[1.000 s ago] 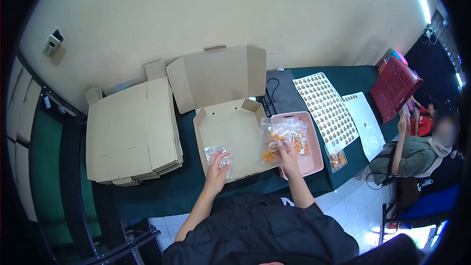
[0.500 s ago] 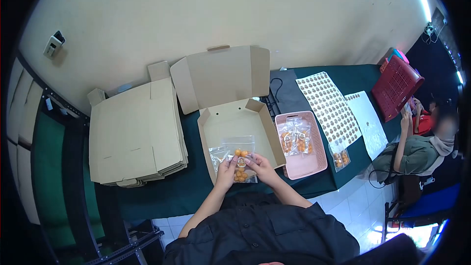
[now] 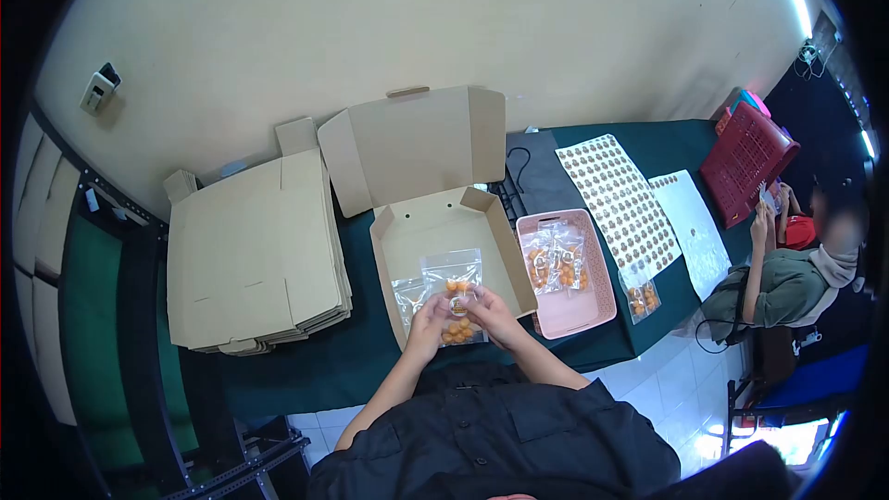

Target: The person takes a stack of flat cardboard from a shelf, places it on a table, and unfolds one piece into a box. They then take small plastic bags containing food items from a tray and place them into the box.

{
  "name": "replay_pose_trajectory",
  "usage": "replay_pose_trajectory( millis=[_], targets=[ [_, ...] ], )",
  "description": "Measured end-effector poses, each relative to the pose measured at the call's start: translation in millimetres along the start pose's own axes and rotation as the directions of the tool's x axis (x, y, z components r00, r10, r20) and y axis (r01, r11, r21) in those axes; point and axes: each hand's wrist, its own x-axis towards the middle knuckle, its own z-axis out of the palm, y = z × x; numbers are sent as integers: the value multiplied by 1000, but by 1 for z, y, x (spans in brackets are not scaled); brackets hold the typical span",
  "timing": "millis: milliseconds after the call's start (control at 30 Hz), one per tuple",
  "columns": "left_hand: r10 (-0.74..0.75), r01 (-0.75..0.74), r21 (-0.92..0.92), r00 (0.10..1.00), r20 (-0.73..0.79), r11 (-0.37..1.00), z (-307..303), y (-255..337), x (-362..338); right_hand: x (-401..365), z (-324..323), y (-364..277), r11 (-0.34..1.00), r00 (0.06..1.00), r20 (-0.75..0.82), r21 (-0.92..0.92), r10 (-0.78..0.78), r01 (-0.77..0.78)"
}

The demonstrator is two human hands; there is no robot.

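Above the front of an open cardboard box [image 3: 417, 230], a clear zip bag [image 3: 452, 266] holding small orange balls is gripped between both hands. My left hand [image 3: 427, 326] closes on its left side and my right hand [image 3: 494, 317] on its right, thumbs near a round sticker [image 3: 457, 305] on the bag's front. Another clear bag [image 3: 407, 294] lies in the box beside my left hand, its contents mostly hidden. To the right of my right hand, a pink basket [image 3: 576, 319] contains several bags of orange balls.
A stack of flattened cardboard boxes [image 3: 250, 250] lies left. On the right are a sticker sheet [image 3: 616, 199], a mostly bare white sheet [image 3: 694, 231], a filled bag [image 3: 641, 298] and a tilted dark red basket [image 3: 745, 162]. Another person [image 3: 782, 287] sits at the table's right end.
My fingers have shifted slightly on the bag near the sticker, and the bag's top has risen a little. At the right, the other person's hands have moved slightly.
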Motion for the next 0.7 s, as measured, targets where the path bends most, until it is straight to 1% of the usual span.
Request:
replay_pose_trajectory(
  millis=[67, 100, 167, 200, 233, 267, 300, 333, 367, 400, 433, 500, 567, 600, 633, 667, 700],
  targets=[
    [51, -78, 310, 994, 95, 948, 4, 1, -1, 6, -10, 7, 974, 996, 19, -207, -86, 88],
    [50, -78, 314, 994, 96, 946, 9, 1, -3, 6, -9, 5, 975, 996, 19, -203, -89, 91],
    [139, -158, 421, 987, 75, 893, 17, -2, -8, 7, -5, 1, 990, 997, -54, -137, -49, 42],
    [153, -182, 407, 983, 105, 895, 15, -5, -7, 8, -5, -1, 990, 997, -52, -134, -55, 47],
    [156, -188, 409, 982, 109, 893, 14, -6, -5, 8, -6, -4, 998, 999, -39, -66, -6, 4],
    [147, -158, 357, 987, 58, 920, 12, -8, -3, 7, -8, -4, 999, 999, -25, 3, 44, -44],
    [131, -127, 302, 991, 7, 945, 11, -8, -3, 7, -11, -1, 999, 999, -29, 7, 42, -41],
    [129, -127, 303, 992, 14, 945, 10, -7, -1, 8, -14, 3, 993, 997, 73, -116, -3, 11],
    [105, -95, 263, 994, -23, 960, 9, -5, -1, 9, -16, 6, 970, 984, 177, -230, -32, 73],
    [78, -64, 220, 995, -59, 973, 8, -4, -1, 8, -12, 7, 965, 975, 195, -218, -105, 148],
    [50, -33, 177, 994, -93, 984, 7, -3, 0, 7, -12, 8, 964, 976, 190, -218, -109, 150],
    [66, -43, 201, 992, -107, 979, 7, -5, 1, 5, -14, 7, 999, 993, 115, -34, 14, -10],
    [21, -21, -6, 996, -86, 1000, 7, -4, -1, 3, -15, 4, 1000, 992, 121, -9, 31, -30],
    [15, -15, -3, 996, -87, 1000, 9, -5, -2, 2, -15, 2, 998, 990, 129, 16, 50, -53],
    [70, -61, 161, 996, -51, 985, 12, -5, -2, 1, -14, 0, 998, 991, 127, 24, 52, -55],
    [115, -107, 321, 993, -6, 941, 14, -6, -3, 0, -13, -2, 999, 994, 104, -32, 44, -41],
    [101, -93, 330, 995, -8, 939, 15, -8, -5, -2, -12, -2, 996, 996, 80, -83, 37, -30]
  ],
)
